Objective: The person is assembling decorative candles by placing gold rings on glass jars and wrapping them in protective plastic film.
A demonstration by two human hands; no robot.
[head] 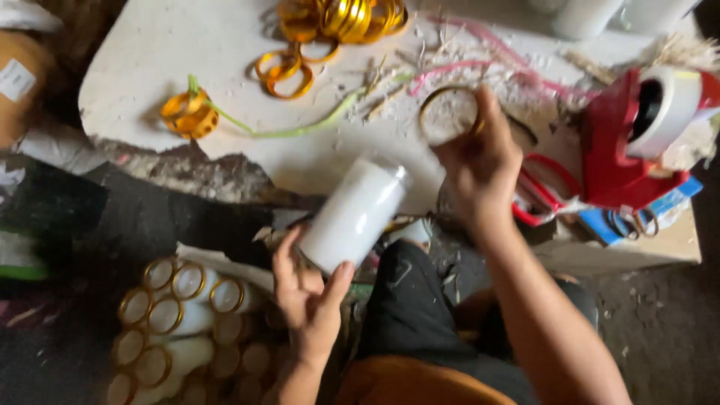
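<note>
White cylinder (354, 216) sits in the left hand (309, 300), gripped at its lower end: thumb on the right side, fingers wrapped round the left. Long axis is tilted, running from the palm up and to the right, with the far end pointing at the table (150, 60) edge. It hangs over the gap between the table and the person's lap, not resting on anything I can see.

Gold ring (448, 114) is in the right hand (480, 161), pinched at its right rim between thumb and fingers, opening facing the camera. It's held just above the table surface, up and to the right of the cylinder's far end.

Key relation: the cylinder's free end and the ring are near but apart, and the ring lies roughly on the line of the cylinder's axis, a bit right of it. Right hand is nearer the table; left hand is low, close to the body.

Around them:
- more gold rings (341, 19) heaped at the top of the table, a few loose ones just below
- red tape dispenser (637, 135) at the right, red-handled scissors (544, 195) just beside the right hand
- stack of ring-capped cylinders (172, 322) on the floor at the lower left, next to the left forearm
- green and pink strands, plus scraps, across the tabletop
</note>
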